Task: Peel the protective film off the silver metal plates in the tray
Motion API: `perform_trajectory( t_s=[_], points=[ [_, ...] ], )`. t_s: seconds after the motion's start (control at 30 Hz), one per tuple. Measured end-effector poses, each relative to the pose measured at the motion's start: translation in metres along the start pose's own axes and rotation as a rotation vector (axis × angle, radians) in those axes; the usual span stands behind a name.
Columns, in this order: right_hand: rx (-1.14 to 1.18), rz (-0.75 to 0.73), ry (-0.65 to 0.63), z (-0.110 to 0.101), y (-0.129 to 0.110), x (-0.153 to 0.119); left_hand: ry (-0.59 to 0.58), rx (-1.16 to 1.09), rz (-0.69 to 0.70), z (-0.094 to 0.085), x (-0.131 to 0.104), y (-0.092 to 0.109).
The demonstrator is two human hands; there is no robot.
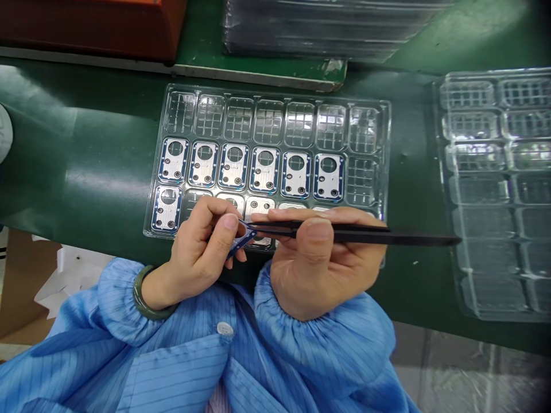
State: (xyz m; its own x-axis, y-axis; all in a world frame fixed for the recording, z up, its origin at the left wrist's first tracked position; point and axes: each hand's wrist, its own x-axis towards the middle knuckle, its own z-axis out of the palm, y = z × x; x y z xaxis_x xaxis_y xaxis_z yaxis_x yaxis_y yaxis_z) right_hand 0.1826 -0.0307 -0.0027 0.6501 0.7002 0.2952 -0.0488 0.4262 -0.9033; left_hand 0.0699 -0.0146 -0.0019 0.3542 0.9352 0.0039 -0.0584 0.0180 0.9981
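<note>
Between the thumb and fingers of my left hand [204, 246] is a small plate with a blue edge [241, 241], tilted and partly covered by the fingers. My right hand [322, 258] grips black tweezers [353, 234], whose tips meet the upper edge of this plate. Both hands are over the front of a clear plastic tray [386, 172]. Silver plates with blue borders, each with one large round hole and smaller holes, lie in its pockets; one is the plate [173, 170] in the middle row. My hands hide part of the front row.
A second clear tray [443, 189] lies on the green table [107, 143] at the right. Behind stand an orange-brown bin [94, 28] and a plastic-wrapped dark stack [310, 28]. At lower left, white paper scraps [77, 267] lie beside brown cardboard [19, 275].
</note>
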Motion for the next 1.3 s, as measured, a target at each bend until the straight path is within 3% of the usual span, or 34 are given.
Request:
perform_trajectory(
  t_s=[0.97, 1.2, 1.3],
  points=[
    [0.026, 0.012, -0.075, -0.0011, 0.0007, 0.0014, -0.017, 0.042, 0.013, -0.0008, -0.0015, -0.0005],
    [0.032, 0.122, -0.038, -0.0039, 0.0006, 0.0018, -0.030, 0.039, 0.028, -0.0017, -0.0027, -0.0038],
    [0.067, 0.241, -0.049, -0.0052, -0.0039, 0.0019, -0.034, 0.047, 0.059, -0.0022, -0.0021, -0.0042]
  ],
)
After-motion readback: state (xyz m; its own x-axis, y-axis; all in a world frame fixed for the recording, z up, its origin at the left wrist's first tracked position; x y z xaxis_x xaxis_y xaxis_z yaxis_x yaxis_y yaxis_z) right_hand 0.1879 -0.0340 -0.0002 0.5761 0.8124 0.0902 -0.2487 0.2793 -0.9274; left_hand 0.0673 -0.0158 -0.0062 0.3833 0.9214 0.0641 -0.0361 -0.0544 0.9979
